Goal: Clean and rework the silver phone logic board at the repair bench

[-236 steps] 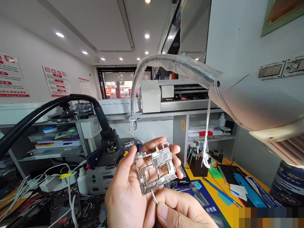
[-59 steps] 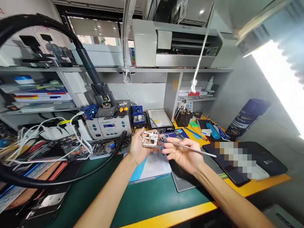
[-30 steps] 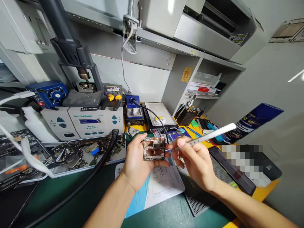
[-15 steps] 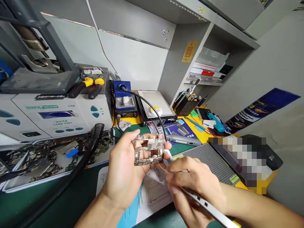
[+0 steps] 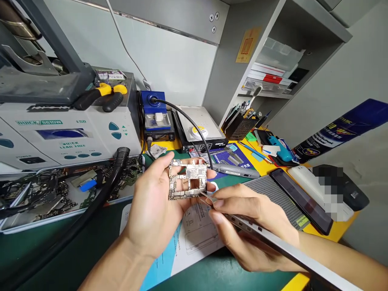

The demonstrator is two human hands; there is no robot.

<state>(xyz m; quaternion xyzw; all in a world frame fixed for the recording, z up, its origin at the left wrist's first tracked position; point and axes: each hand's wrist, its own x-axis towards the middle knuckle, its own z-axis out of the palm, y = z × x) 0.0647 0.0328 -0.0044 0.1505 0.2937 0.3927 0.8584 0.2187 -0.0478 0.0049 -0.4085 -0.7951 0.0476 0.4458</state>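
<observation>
My left hand (image 5: 151, 206) is closed round the edges of a phone circuit board (image 5: 191, 173), holding it tilted up above the bench. Chips and metal shields cover the board, and its cutouts show fingers behind it. My right hand (image 5: 251, 222) grips a pair of metal tweezers (image 5: 273, 244) with square slots along the arms. The thin tweezer tips are at the lower right edge of the board; whether they pinch anything is too small to tell. A printed sheet (image 5: 194, 238) lies on the green mat below both hands.
A hot-air station (image 5: 75, 133) stands left, its black hose (image 5: 103, 210) crossing the front left. Beneath it, a tray (image 5: 75, 212) holds scrap boards. A soldering-iron stand (image 5: 154, 117) sits behind. To the right are a grey mesh mat (image 5: 273, 194), a phone (image 5: 303, 198) and a spray can (image 5: 342, 131).
My right hand has turned, and the tweezer tips have come up onto the board's lower right edge. The board stays in my left hand. The camera view has shifted slightly.
</observation>
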